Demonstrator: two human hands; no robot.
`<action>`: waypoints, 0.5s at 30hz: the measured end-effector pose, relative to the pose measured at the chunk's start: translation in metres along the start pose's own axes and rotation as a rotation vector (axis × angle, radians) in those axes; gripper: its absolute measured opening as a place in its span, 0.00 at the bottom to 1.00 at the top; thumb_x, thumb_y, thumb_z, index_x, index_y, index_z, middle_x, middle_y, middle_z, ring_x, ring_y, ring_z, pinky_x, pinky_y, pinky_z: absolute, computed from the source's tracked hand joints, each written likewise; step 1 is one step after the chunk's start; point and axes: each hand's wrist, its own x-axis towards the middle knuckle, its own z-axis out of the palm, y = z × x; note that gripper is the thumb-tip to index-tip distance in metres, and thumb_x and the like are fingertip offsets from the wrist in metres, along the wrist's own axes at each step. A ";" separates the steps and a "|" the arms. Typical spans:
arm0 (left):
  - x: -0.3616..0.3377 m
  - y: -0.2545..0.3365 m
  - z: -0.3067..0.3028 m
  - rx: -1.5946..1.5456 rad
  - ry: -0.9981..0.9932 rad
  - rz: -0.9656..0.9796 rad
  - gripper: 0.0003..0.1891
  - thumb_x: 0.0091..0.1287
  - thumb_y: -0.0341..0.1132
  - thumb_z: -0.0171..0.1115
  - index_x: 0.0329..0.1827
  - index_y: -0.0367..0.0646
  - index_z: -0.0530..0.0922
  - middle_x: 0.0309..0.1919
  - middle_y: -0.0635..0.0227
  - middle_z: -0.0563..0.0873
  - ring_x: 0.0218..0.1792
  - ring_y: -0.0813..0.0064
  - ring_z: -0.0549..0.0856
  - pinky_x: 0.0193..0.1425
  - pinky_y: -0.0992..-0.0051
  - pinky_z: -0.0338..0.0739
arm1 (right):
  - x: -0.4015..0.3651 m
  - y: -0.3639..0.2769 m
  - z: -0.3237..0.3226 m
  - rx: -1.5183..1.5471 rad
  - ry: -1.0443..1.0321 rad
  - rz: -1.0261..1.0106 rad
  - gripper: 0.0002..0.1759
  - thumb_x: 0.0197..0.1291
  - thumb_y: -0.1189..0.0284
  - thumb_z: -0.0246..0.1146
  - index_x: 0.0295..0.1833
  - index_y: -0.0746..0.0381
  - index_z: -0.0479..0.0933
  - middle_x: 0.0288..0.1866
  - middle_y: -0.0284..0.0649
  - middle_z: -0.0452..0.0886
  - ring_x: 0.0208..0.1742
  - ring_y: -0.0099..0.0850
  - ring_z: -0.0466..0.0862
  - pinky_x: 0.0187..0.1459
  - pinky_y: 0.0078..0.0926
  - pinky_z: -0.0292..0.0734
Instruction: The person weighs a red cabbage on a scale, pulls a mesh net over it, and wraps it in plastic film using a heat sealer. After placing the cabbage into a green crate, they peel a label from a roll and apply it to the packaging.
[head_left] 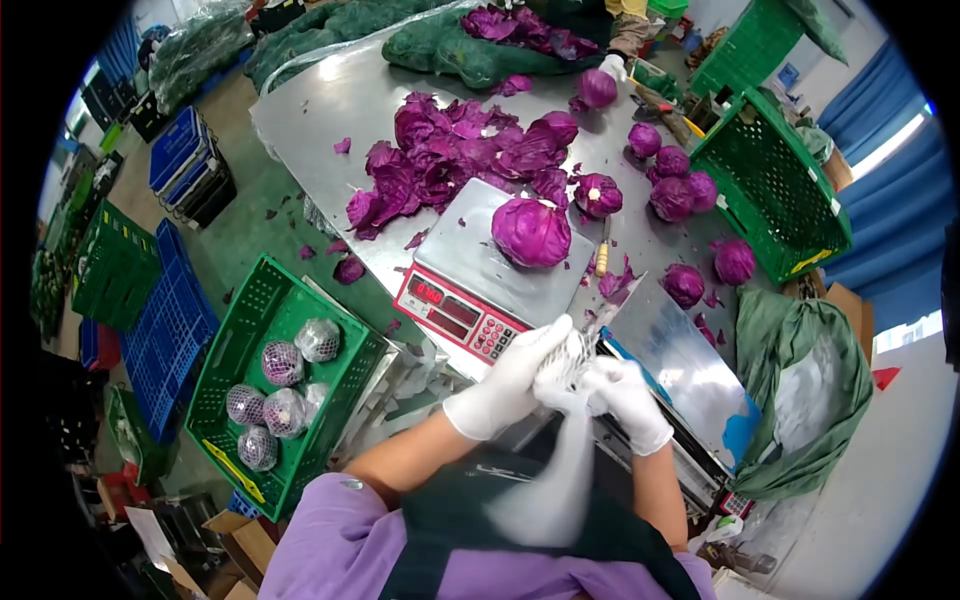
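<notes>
My left hand [510, 383] and my right hand [628, 402], both in white gloves, are closed together on a white mesh net sleeve [560, 465]. Its lower end hangs in front of my apron and is blurred. Just beyond my hands stands a red digital scale [460, 318], with a purple cabbage [531, 232] resting on its metal plate. A knife [603, 252] with a light handle lies along the scale's right side. Another trimmed cabbage [598, 196] sits behind the plate's right corner.
Loose purple leaves [440, 165] cover the table's middle. Several cabbages [672, 198] lie right, near a tilted green crate [790, 190]. At lower left, a green crate [225, 410] holds several net-wrapped cabbages [283, 363]. Across the table, a co-worker's gloved hand [613, 68] touches a cabbage [597, 89].
</notes>
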 end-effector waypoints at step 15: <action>0.165 0.121 -0.164 1.308 0.379 0.525 0.26 0.76 0.49 0.54 0.71 0.41 0.71 0.61 0.53 0.81 0.65 0.62 0.78 0.69 0.69 0.70 | 0.200 -0.034 0.023 -0.576 0.459 -0.184 0.54 0.61 0.52 0.69 0.77 0.77 0.52 0.75 0.64 0.62 0.76 0.45 0.66 0.75 0.32 0.58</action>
